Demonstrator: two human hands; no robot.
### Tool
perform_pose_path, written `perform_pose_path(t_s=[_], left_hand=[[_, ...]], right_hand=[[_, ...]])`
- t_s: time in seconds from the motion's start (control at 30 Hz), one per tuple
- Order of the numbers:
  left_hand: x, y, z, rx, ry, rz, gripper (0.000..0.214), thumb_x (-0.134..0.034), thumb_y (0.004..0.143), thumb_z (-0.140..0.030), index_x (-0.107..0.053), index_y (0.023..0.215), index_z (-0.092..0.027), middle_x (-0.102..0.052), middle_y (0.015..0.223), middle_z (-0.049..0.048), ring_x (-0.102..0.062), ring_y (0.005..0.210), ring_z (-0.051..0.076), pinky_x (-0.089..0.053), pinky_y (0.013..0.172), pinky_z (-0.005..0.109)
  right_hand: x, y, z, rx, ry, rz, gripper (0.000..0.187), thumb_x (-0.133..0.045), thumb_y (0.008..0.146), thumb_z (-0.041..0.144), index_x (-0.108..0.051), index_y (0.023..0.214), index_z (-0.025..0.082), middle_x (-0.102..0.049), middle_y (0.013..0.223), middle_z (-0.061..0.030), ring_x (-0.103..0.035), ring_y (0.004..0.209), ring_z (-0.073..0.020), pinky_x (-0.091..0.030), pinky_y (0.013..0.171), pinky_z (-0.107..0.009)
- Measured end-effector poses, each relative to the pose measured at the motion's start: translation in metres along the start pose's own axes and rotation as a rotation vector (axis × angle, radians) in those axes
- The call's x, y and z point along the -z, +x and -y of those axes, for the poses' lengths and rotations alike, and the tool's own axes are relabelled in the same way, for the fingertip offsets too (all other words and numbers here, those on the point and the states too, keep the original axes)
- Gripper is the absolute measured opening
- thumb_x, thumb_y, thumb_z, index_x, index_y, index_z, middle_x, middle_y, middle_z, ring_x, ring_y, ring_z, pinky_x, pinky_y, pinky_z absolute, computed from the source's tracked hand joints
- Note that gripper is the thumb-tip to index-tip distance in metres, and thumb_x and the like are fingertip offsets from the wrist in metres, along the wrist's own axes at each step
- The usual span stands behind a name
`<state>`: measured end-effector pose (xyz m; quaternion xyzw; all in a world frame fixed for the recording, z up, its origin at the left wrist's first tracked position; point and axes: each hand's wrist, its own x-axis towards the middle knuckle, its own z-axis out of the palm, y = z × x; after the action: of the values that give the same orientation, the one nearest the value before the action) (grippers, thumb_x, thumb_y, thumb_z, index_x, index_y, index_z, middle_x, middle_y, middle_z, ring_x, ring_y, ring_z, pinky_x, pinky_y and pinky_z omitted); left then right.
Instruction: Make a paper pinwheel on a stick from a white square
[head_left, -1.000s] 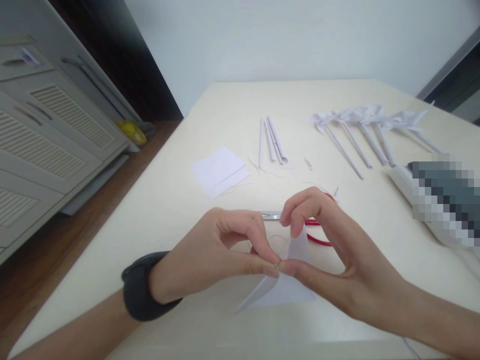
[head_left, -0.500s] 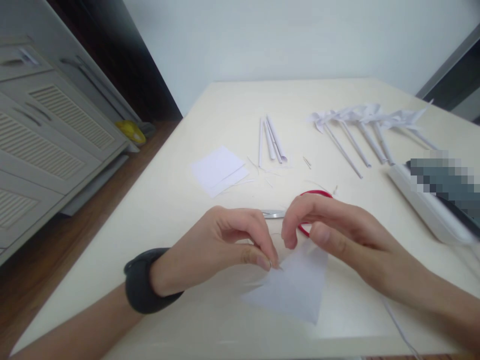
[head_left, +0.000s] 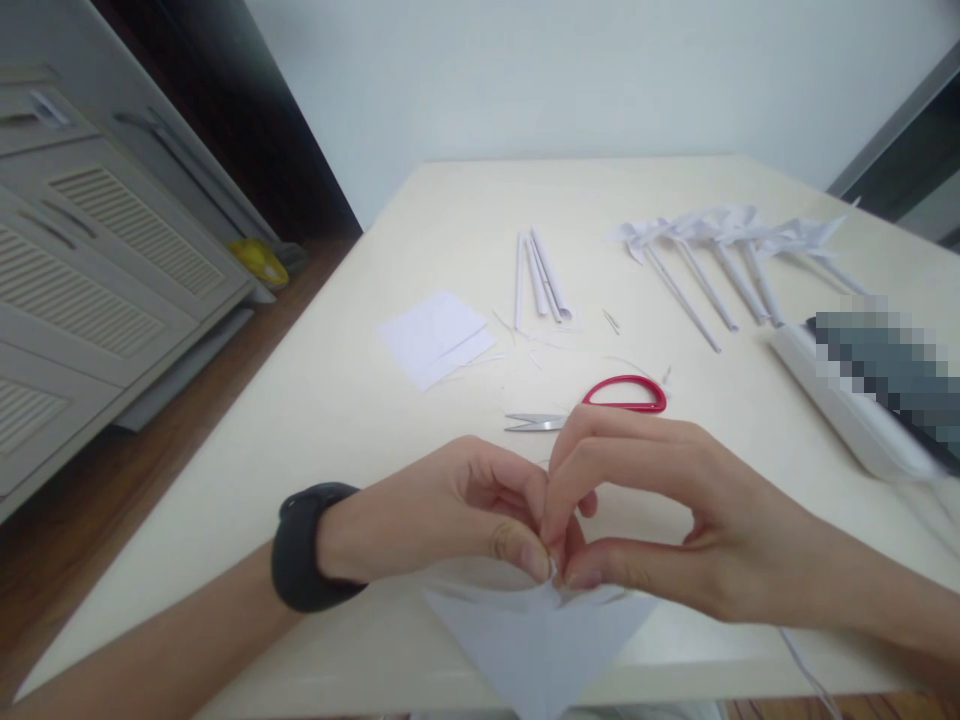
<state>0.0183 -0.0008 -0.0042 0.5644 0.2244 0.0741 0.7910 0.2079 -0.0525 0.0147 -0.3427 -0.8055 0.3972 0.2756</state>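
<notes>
My left hand (head_left: pixel 442 515) and my right hand (head_left: pixel 660 520) meet fingertip to fingertip above the near edge of the cream table (head_left: pixel 420 210). Both pinch the top of a white paper piece (head_left: pixel 540 640), which hangs down from the fingers to a point. A dark band (head_left: pixel 300 545) sits on my left wrist. Just beyond my hands lie scissors with red handles (head_left: pixel 600 405), blades pointing left.
A stack of white paper squares (head_left: pixel 435 340) lies left of centre. Rolled paper sticks (head_left: pixel 540 280) lie behind it, and several finished paper pinwheels (head_left: pixel 720 255) at the back right. A white device (head_left: pixel 855 400) is at the right edge. A grey cabinet (head_left: pixel 90 250) stands on the left.
My right hand let go of the paper and then came back to pinch it beside my left thumb. Both hands moved nearer me, uncovering the scissors. The paper now hangs point down.
</notes>
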Motion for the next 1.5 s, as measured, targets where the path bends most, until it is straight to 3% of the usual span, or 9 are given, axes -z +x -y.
perform_pose_path(t_s=[0.13,0.33,0.53,0.7,0.83,1.0,1.23,1.5], left_hand=[[-0.001,0.001,0.001,0.055,-0.095,0.042,0.014,-0.057,0.075,-0.002,-0.065,0.077,-0.014,-0.066,0.077,0.0007,-0.060,0.075,0.012,-0.045,0.072,0.024],[0.001,0.001,0.006,0.125,-0.199,0.004,0.012,-0.055,0.079,-0.008,-0.059,0.089,-0.014,-0.067,0.081,0.0044,-0.062,0.080,0.015,-0.045,0.080,0.031],[0.002,0.002,0.014,0.011,-0.266,-0.015,0.027,-0.062,0.075,-0.014,-0.050,0.098,-0.019,-0.067,0.077,0.0042,-0.062,0.075,0.016,-0.046,0.071,0.027],[0.004,0.001,0.010,0.002,-0.211,-0.006,0.024,-0.060,0.078,-0.017,-0.049,0.099,-0.019,-0.068,0.082,0.0059,-0.062,0.077,0.016,-0.045,0.073,0.029],[0.007,-0.003,0.002,0.038,-0.051,-0.037,0.025,-0.056,0.081,-0.030,-0.050,0.102,-0.020,-0.067,0.092,0.0086,-0.062,0.081,0.019,-0.045,0.066,0.027],[0.006,-0.004,0.001,0.094,0.111,-0.042,0.015,-0.057,0.080,-0.022,-0.056,0.094,-0.017,-0.064,0.090,0.0053,-0.061,0.081,0.017,-0.045,0.071,0.028],[0.003,-0.005,-0.003,0.070,0.059,-0.091,0.005,-0.057,0.080,-0.016,-0.057,0.075,-0.017,-0.063,0.077,-0.0006,-0.057,0.074,0.011,-0.041,0.068,0.022],[-0.009,-0.003,0.000,-0.060,0.158,-0.308,0.011,-0.059,0.078,-0.021,-0.057,0.068,-0.017,-0.061,0.066,-0.0025,-0.054,0.063,0.010,-0.040,0.058,0.019]], right_hand=[[-0.002,-0.002,-0.001,-0.022,-0.050,-0.014,0.012,-0.066,0.074,0.013,-0.059,0.082,0.019,-0.053,0.084,0.0029,-0.052,0.075,-0.0077,-0.043,0.065,-0.019],[-0.003,-0.001,-0.008,-0.008,-0.136,-0.074,0.008,-0.061,0.078,0.015,-0.055,0.079,0.019,-0.052,0.082,0.0012,-0.049,0.073,-0.0104,-0.041,0.062,-0.023],[-0.003,0.002,-0.010,0.076,-0.116,-0.088,0.008,-0.059,0.079,0.011,-0.057,0.081,0.019,-0.051,0.083,0.0003,-0.050,0.074,-0.0104,-0.043,0.064,-0.023],[0.000,0.002,-0.011,0.060,-0.131,-0.058,0.007,-0.056,0.081,0.010,-0.055,0.081,0.018,-0.050,0.085,-0.0001,-0.050,0.076,-0.0100,-0.042,0.065,-0.021],[0.004,0.000,-0.014,0.025,-0.168,-0.034,0.007,-0.053,0.083,0.011,-0.053,0.084,0.018,-0.050,0.088,-0.0011,-0.051,0.077,-0.0115,-0.041,0.067,-0.024],[0.005,0.001,-0.015,0.019,-0.229,-0.031,0.003,-0.052,0.084,0.014,-0.052,0.084,0.017,-0.049,0.088,-0.0015,-0.049,0.076,-0.0120,-0.040,0.065,-0.025],[0.007,0.004,-0.016,-0.006,-0.096,-0.051,0.003,-0.058,0.082,0.015,-0.055,0.083,0.016,-0.051,0.083,0.0013,-0.049,0.076,-0.0085,-0.039,0.070,-0.021],[0.003,0.003,-0.014,-0.020,-0.063,-0.144,0.004,-0.061,0.080,0.014,-0.058,0.082,0.016,-0.051,0.081,0.0014,-0.050,0.075,-0.0085,-0.040,0.068,-0.021]])
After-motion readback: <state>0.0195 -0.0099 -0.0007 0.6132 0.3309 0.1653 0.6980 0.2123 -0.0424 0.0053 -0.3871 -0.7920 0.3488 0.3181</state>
